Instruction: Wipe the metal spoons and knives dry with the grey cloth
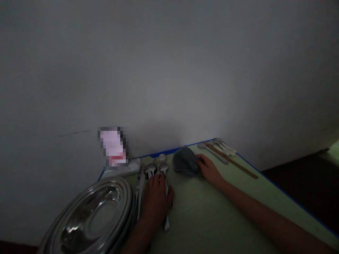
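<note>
My left hand lies palm down on a bunch of metal spoons on the pale green table, fingers curled over their handles. My right hand reaches further back and grips a crumpled grey cloth at its right side. The spoon bowls stick out beyond my left fingertips, close to the wall.
A stack of oval steel trays sits at the left front. A white box lies by the wall. More spoons and wooden chopsticks lie at the back right. The table's blue edge runs along the right.
</note>
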The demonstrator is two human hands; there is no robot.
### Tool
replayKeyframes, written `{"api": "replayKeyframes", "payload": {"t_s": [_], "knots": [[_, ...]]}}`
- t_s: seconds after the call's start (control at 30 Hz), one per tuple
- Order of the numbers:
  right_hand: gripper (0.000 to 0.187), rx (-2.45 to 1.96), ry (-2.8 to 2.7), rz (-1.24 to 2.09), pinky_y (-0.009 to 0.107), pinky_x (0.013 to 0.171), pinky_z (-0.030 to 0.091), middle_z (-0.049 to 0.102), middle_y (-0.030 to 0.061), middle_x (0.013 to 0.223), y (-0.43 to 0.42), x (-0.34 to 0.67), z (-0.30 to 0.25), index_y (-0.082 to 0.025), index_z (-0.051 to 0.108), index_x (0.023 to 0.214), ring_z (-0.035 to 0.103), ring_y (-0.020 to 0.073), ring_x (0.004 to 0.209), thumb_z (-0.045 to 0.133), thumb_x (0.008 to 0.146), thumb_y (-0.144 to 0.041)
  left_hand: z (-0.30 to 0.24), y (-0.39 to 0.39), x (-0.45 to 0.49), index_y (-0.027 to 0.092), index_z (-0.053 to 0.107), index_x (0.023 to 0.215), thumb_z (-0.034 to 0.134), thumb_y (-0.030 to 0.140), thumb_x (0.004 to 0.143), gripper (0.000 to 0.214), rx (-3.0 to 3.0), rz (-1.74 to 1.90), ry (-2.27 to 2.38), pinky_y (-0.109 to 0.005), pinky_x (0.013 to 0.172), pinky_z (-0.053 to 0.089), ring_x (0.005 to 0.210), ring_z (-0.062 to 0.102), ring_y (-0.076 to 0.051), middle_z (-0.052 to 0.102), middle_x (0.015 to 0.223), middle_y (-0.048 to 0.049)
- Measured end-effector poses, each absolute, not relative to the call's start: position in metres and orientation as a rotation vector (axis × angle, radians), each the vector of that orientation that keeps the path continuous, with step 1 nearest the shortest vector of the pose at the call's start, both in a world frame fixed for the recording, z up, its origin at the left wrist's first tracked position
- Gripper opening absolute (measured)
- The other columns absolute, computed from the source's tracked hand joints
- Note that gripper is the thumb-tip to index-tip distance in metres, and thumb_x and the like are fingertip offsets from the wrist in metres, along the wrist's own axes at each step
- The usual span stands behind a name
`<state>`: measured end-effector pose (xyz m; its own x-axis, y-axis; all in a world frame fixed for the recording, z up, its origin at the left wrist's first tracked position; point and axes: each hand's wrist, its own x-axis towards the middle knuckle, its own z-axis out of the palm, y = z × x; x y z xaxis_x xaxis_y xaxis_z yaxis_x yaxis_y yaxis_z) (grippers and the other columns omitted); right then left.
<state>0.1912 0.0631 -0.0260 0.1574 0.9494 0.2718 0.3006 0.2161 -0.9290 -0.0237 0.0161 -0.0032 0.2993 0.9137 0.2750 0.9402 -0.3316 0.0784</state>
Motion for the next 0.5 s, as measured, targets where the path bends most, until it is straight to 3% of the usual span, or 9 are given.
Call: {"api": "replayKeyframes", "payload": {"t_s": [0.27, 0.4, 0.5], "knots": [[0.011, -1.017, -0.955, 1.17, 0.028, 0.059, 0.044, 0.06, -0.0008, 0.057, 0.085, 0.19, -0.028, -0.022, 0.051, 0.062, 0.057, 0.0167, 0.062, 0.042, 0.06, -0.028, 0.001, 0.008, -0.018, 0.008, 0.057, 0.113, 0.038, 0.025, 0.086, 0.037, -2.393, -0.287, -1.707, -0.044, 0.085, 0.038, 0.096, 0.05, -0.031, 0.062, 0.098, -0.0138], [0.011, -1.024, -0.936, 1.252, 0.03, 0.058, 0.047, 0.055, 0.0002, 0.045, 0.082, 0.198, -0.027, -0.024, 0.047, 0.052, 0.059, 0.0189, 0.06, 0.045, 0.059, -0.032, 0.002, 0.006, -0.015, 0.005, 0.053, 0.117, 0.039, 0.034, 0.086, 0.045, -2.415, -0.278, -1.743, -0.046, 0.084, 0.038, 0.098, 0.05, -0.033, 0.061, 0.104, -0.0163], [0.017, -1.027, -0.941, 1.272, 0.03, 0.058, 0.049, 0.054, 0.0007, 0.043, 0.081, 0.202, -0.026, -0.023, 0.05, 0.052, 0.06, 0.0196, 0.06, 0.047, 0.062, -0.036, 0.005, 0.007, -0.012, 0.007, 0.057, 0.109, 0.038, 0.034, 0.085, 0.04, -2.423, -0.219, -1.803, -0.044, 0.081, 0.04, 0.094, 0.054, -0.031, 0.063, 0.099, -0.016]]}}
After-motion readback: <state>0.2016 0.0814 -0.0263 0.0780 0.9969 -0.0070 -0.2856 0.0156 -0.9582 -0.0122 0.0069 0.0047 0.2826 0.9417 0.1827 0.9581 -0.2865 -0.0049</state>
